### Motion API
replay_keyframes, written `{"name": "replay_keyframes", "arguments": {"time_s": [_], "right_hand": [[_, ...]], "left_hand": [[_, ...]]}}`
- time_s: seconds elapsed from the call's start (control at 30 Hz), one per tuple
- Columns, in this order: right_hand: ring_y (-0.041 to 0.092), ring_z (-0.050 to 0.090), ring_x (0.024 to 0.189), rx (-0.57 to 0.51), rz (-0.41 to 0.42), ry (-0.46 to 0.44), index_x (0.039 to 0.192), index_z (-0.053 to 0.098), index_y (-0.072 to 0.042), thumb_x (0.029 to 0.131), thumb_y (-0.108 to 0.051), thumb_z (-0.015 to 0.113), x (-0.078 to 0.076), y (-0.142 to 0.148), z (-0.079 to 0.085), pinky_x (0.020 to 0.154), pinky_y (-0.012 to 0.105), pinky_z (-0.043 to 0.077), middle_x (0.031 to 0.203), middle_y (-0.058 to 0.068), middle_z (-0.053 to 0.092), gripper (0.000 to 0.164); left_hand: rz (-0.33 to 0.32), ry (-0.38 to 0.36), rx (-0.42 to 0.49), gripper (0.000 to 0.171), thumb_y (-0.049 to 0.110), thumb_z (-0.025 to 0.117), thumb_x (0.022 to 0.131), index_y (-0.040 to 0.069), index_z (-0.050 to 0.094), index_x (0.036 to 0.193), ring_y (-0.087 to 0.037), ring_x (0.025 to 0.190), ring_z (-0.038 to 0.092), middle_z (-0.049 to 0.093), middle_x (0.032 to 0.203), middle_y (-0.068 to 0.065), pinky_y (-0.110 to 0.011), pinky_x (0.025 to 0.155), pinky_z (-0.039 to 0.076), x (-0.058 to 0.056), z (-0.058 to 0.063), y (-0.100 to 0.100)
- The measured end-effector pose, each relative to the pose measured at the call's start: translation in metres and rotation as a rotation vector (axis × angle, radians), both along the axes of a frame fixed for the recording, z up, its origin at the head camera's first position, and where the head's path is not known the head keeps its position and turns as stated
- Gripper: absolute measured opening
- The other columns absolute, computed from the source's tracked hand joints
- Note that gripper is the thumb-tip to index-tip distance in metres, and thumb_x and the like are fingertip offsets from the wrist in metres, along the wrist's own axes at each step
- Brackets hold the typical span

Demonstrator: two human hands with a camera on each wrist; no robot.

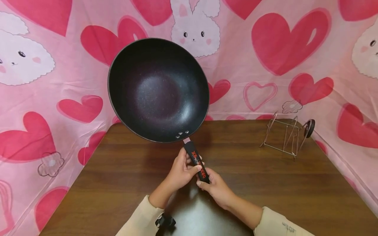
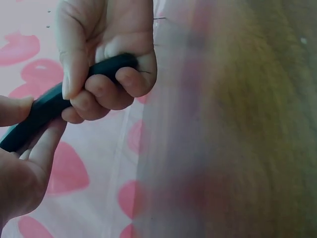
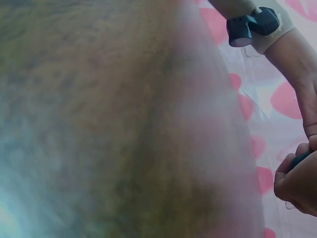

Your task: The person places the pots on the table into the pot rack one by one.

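Note:
A black wok (image 1: 159, 95) is raised above the table, its dark inside and handle rivets facing me in the head view. Its black handle (image 1: 195, 157) with red lettering slopes down to the right. My left hand (image 1: 180, 170) grips the handle's upper part, thumb over the front. Below it, my right hand (image 1: 218, 188) holds the handle's lower end. In the left wrist view, the right hand's fingers (image 2: 99, 91) curl round the handle end, with the left hand (image 2: 22, 183) farther along it. At the right wrist view's edge, the right hand (image 3: 299, 186) partly hides the handle.
A wire rack (image 1: 282, 152) with a round black piece (image 1: 309, 128) stands at the back right of the brown wooden table (image 1: 118, 183). Pink cloth (image 1: 233, 65) with hearts and rabbits hangs round the table. A black wrist device (image 1: 165, 222) sits at the left sleeve.

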State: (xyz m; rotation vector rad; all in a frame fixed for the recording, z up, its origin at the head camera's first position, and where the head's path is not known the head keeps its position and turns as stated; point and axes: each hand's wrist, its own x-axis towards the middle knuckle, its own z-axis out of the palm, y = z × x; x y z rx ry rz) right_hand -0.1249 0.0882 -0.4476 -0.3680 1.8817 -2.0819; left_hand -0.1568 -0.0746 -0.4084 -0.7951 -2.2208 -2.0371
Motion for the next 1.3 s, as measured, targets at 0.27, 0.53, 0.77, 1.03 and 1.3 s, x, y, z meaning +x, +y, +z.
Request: {"name": "replay_keyframes", "arguments": {"time_s": [0.27,0.53,0.77,1.03,1.3], "right_hand": [[0.018,0.051,0.097,-0.110,-0.032,-0.019,0.122,0.042,0.018,0.091,0.005,0.059,0.007,-0.002,0.002,0.083,0.023,0.046,0.107,0.011,0.053,0.037],[0.019,0.050,0.102,-0.199,-0.162,-0.036,0.123,0.042,0.018,0.088,0.008,0.061,0.021,-0.012,0.000,0.087,0.023,0.046,0.110,0.015,0.052,0.041],[0.012,0.052,0.091,-0.298,-0.158,0.012,0.123,0.040,0.016,0.090,0.010,0.057,0.028,-0.007,-0.005,0.078,0.020,0.048,0.107,0.012,0.050,0.039],[0.010,0.053,0.083,-0.370,-0.143,0.022,0.121,0.042,0.010,0.093,0.005,0.057,0.031,0.008,-0.008,0.073,0.021,0.048,0.105,0.007,0.051,0.032],[0.012,0.059,0.092,-0.105,-0.212,-0.094,0.128,0.042,0.012,0.093,-0.004,0.063,0.028,0.045,-0.001,0.076,0.025,0.052,0.108,0.010,0.060,0.044]], "left_hand": [[-0.208,-0.225,0.300,0.049,-0.010,0.059,0.090,-0.007,0.041,0.136,-0.033,0.104,0.067,0.065,0.118,-0.016,-0.038,0.089,0.053,-0.009,-0.002,-0.007],[-0.456,-0.343,0.448,0.051,-0.009,0.053,0.094,0.000,0.041,0.143,-0.024,0.101,0.067,0.062,0.111,-0.011,-0.041,0.093,0.051,-0.016,-0.006,0.000],[-0.552,-0.340,0.437,0.057,0.004,0.065,0.092,0.000,0.040,0.143,-0.019,0.095,0.067,0.061,0.109,-0.011,-0.036,0.088,0.053,-0.019,-0.001,0.014],[-0.533,-0.320,0.297,0.056,-0.008,0.056,0.093,-0.007,0.033,0.145,-0.014,0.093,0.065,0.061,0.104,-0.004,-0.033,0.087,0.054,-0.024,0.002,0.035],[-0.403,-0.294,0.171,0.052,-0.013,0.056,0.091,-0.004,0.041,0.140,-0.015,0.088,0.065,0.056,0.108,-0.029,-0.032,0.080,0.056,-0.022,0.005,0.069]]}}
